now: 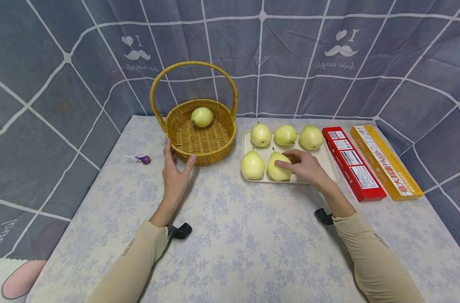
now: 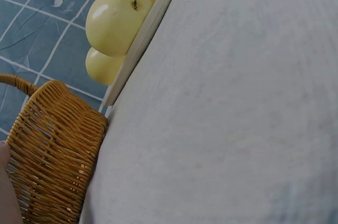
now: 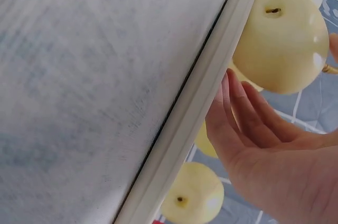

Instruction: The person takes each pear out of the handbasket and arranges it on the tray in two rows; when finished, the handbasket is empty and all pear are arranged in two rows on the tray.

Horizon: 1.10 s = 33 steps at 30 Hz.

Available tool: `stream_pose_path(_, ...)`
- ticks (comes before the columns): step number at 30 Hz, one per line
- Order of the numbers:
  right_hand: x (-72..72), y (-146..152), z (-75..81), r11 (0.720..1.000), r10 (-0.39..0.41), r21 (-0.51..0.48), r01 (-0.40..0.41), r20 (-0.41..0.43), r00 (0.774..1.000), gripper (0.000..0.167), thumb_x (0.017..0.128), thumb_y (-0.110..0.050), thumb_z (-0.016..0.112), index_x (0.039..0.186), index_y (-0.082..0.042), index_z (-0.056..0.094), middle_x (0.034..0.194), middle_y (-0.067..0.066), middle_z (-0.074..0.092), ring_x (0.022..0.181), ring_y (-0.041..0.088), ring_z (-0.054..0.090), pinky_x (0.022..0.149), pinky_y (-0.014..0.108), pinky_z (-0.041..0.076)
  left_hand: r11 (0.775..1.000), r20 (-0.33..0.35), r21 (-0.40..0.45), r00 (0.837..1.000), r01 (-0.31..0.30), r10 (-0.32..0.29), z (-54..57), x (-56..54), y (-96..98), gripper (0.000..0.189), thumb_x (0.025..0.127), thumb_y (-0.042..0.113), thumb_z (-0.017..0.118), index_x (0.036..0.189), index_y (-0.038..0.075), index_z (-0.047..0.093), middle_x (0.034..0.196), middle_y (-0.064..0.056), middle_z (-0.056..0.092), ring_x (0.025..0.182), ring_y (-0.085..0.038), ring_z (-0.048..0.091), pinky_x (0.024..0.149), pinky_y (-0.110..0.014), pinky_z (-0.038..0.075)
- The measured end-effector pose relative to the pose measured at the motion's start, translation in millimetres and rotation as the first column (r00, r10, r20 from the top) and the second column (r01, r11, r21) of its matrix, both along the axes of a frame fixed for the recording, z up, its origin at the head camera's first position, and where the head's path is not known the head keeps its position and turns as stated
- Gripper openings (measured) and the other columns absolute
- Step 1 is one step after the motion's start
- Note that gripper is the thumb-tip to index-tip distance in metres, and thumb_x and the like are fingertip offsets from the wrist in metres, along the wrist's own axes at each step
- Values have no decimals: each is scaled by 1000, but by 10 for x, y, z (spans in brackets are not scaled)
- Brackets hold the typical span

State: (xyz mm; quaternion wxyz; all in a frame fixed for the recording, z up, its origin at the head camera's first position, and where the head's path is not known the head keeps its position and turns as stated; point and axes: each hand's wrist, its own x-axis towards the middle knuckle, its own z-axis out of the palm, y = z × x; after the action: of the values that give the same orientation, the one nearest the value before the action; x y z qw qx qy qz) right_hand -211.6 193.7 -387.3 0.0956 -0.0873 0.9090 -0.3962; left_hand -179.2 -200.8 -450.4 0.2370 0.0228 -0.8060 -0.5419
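My left hand touches the front-left side of a woven wicker basket, thumb and fingers spread against it. In the left wrist view only part of this hand shows beside the basket wall. One pear lies inside the basket, under its tall hoop handle. To the right, my right hand grips a pale yellow-green pear in the front row of a cream tray. The right wrist view has the fingers close beside that pear, near the tray's rim.
Another pear stands left of the gripped one, with three more behind, including the middle one. Right of the tray lie a red box and a yellow pasta box. A wrapped lollipop lies left of the basket. Grey-blue curtain surrounds the table.
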Motion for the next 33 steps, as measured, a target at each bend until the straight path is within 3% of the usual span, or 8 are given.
stream_pose_path(6, -7, -24, -35, 993, 77, -90, -76, 15, 997, 67, 97, -38, 77, 151, -7, 54, 151, 16, 57, 143, 38, 51, 118, 56, 42, 1000, 11, 3, 1000, -1, 1, 6, 3, 8, 93, 101, 39, 72, 171, 22, 13, 175, -12, 24, 156, -29, 34, 128, -51, 30)
stream_pose_path(11, -10, -22, -59, 981, 123, -156, -118, 23, 992, 62, 97, -27, 78, 149, -4, 54, 146, 17, 61, 137, 34, 55, 111, 46, 45, 1000, 20, 4, 1000, 4, -4, 26, 17, 17, 93, 102, 41, 71, 171, 23, 12, 174, -11, 24, 156, -28, 34, 128, -50, 30)
stream_pose_path(15, 5, 1, -25, 991, 73, -117, -68, 34, 997, 64, 94, -30, 81, 147, -3, 56, 139, 18, 64, 129, 31, 58, 103, 39, 47, 1000, 26, 1, 1000, 3, -3, 26, 22, 16, 93, 102, 41, 71, 171, 25, 12, 175, -10, 24, 156, -26, 34, 128, -50, 30)
stream_pose_path(18, 9, 45, 14, 999, 13, -51, -10, 44, 999, 71, 92, -36, 82, 148, -2, 55, 139, 20, 63, 127, 32, 57, 102, 41, 47, 1000, 24, 0, 1000, 4, -4, 23, 21, 15, 93, 102, 41, 71, 171, 25, 12, 175, -10, 24, 156, -27, 35, 128, -50, 30)
stream_pose_path(22, 3, 96, 61, 999, -2, -33, 4, 77, 997, 76, 94, -38, 80, 152, 1, 51, 142, 23, 59, 130, 34, 54, 107, 45, 45, 1000, 18, 1, 1000, 4, -4, 20, 12, 12, 93, 102, 41, 71, 171, 24, 12, 174, -13, 24, 156, -31, 35, 128, -51, 30)
stream_pose_path(33, -19, 120, 61, 978, 67, -208, -33, 156, 986, 71, 100, -29, 73, 156, 4, 44, 156, 22, 50, 146, 36, 44, 123, 52, 34, 1000, 15, 9, 1000, 6, -6, 6, 4, 9, 93, 101, 41, 72, 171, 26, 12, 174, -12, 26, 156, -27, 35, 128, -50, 30)
